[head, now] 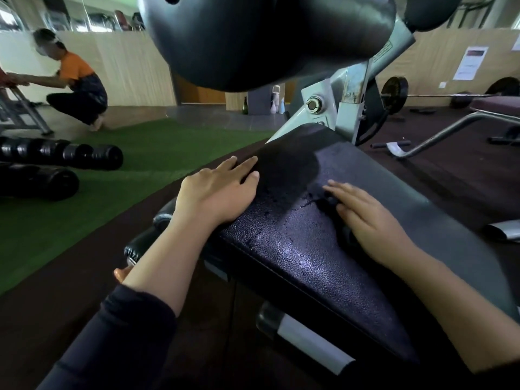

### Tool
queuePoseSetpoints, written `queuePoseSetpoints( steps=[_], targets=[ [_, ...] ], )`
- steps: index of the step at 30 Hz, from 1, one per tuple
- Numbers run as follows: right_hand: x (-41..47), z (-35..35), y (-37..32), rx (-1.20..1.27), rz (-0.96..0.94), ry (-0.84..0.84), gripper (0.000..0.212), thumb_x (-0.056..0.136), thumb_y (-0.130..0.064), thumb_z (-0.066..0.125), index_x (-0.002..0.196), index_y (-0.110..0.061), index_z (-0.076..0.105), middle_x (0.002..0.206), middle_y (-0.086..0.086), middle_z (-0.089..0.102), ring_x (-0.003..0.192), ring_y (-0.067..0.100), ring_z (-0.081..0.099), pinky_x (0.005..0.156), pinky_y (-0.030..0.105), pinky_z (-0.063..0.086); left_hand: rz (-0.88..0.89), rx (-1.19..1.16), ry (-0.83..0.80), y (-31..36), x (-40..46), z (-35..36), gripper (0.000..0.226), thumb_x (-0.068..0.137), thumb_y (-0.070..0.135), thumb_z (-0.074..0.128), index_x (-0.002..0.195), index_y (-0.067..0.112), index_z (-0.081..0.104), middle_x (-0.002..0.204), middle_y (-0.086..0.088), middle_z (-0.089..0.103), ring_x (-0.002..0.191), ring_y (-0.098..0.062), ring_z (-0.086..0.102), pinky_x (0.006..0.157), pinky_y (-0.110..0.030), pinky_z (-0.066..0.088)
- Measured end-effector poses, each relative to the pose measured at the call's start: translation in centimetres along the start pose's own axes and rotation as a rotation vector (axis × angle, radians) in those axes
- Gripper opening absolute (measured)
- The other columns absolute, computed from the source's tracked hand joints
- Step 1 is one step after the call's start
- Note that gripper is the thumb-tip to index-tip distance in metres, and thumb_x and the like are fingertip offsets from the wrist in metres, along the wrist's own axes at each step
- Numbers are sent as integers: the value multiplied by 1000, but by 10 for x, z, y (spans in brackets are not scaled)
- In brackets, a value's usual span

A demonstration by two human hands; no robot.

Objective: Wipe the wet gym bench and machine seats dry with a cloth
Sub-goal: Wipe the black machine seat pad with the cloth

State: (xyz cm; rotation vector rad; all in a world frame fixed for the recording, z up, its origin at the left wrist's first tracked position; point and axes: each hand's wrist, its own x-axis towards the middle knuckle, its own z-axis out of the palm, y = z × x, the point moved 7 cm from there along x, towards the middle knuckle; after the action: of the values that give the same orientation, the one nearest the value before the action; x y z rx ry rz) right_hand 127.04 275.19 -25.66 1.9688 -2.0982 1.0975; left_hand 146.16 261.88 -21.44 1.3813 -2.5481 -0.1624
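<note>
A black textured machine seat pad (292, 249) slopes across the middle of the head view, with water droplets glistening on its near half. My left hand (219, 192) lies flat on the pad's left edge, fingers straight and pointing away from me. My right hand (365, 218) presses flat, fingers straight, on a small dark cloth (323, 199) that peeks out under its fingertips. Most of the cloth is hidden beneath the palm.
A big black roller pad (267, 38) hangs just above the seat on a grey steel frame (346, 108). Black dumbbells (56, 159) lie on green turf at the left, where a person (76, 85) squats. A barbell (394, 94) and a bench (495, 105) stand at the right.
</note>
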Motion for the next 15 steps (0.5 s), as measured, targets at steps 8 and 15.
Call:
queuePoseSetpoints(
  steps=[8,15],
  targets=[
    [38,28,-44,-133,-41,-33,45,95,-22,34,139,-31,42,147,-13,37,138,11,27,113,15,7,0,-2,7,1,1,0,46,99,54,16,146,57,16,159,19,14,138,-28,36,106,-39,31],
    [-3,3,-18,46,-149,-61,42,92,-18,40,132,-32,48,139,-19,44,135,1,31,114,18,18,0,7,14,1,-1,-2,47,100,53,16,146,56,16,159,19,14,138,-28,36,106,-39,31]
  ],
)
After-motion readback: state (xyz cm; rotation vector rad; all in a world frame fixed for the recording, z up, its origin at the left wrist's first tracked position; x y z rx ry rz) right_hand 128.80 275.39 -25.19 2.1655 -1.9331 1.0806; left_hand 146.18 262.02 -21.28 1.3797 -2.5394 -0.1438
